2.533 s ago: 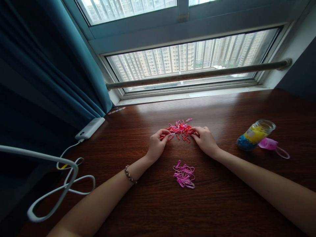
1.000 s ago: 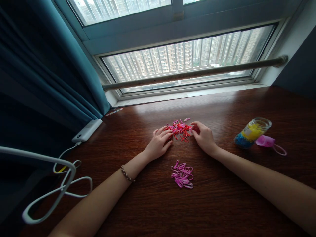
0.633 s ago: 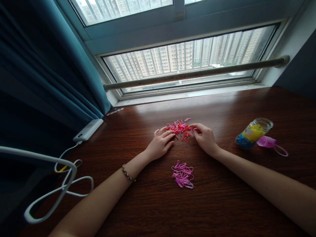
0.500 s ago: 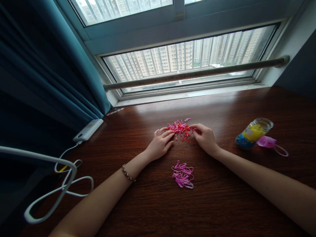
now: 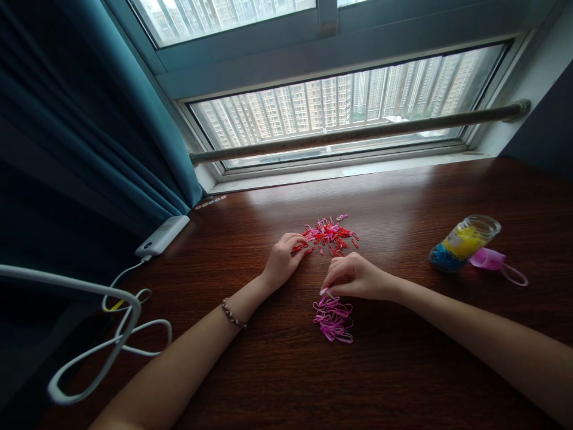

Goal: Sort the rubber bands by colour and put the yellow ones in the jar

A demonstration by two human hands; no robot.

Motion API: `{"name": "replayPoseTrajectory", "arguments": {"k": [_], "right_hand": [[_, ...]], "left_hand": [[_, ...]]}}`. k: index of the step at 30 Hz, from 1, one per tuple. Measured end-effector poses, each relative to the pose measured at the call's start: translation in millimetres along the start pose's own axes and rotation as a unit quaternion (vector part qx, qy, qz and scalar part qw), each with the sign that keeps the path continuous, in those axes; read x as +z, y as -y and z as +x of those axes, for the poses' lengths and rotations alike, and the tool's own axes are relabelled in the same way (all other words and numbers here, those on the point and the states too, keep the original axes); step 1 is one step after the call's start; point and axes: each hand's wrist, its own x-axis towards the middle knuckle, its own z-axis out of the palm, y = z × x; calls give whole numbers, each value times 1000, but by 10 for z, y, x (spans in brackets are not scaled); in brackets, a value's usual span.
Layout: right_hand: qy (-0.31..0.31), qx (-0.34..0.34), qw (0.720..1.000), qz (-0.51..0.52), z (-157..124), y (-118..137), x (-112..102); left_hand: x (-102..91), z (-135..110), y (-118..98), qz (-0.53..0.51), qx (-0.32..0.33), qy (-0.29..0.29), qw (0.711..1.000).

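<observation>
Right hand [image 5: 353,279] pinching pink band [image 5: 326,294], band orientation indiscernible; left hand [image 5: 283,260] on red pile [image 5: 330,232].

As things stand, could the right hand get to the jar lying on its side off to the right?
Probably yes. The right hand is at the pink pile, and only bare wooden tabletop lies between it and the jar. Its fingertips look pinched, perhaps on a pink piece.

The desk [image 5: 403,370] is dark wood, smooth with a soft gloss. At 9 o'clock hangs a matt cloth curtain [image 5: 89,131]. The pink loops [image 5: 333,316] look like glossy plastic, perhaps rubber. The jar [image 5: 463,242] at 3 o'clock is clear and shiny.
</observation>
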Motion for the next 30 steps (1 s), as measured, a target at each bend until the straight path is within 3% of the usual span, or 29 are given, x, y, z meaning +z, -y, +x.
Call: {"name": "replayPoseTrajectory", "arguments": {"k": [5,13,16,18,20,22,24,27,30], "right_hand": [[70,-48,995,-56,-14,3,10],[108,-66,991,-50,-22,57,-32],[14,-28,998,-49,-17,29,-62],[-117,11,989,-85,-14,-52,-96],[-259,63,952,-149,-15,-184,-139],[-352,128,903,-211,-20,-341,-180],[-381,180,875,-238,-27,-485,-209],[-369,206,872,-245,-34,-617,-216],[-349,214,872,-269,-38,-656,-198]], "left_hand": [[-20,-1,5,-39,-97,-28,994],[-18,22,57,-106,-137,-54,983],[-9,25,63,-130,-140,-54,980],[-9,18,24,-153,-136,-50,978],[-15,-4,-73,-182,-116,-30,976],[-24,-46,-224,-206,-75,17,976],[-29,-103,-397,-221,-11,98,970],[-16,-183,-603,-231,108,214,943],[-11,-204,-670,-215,191,244,926]]}}
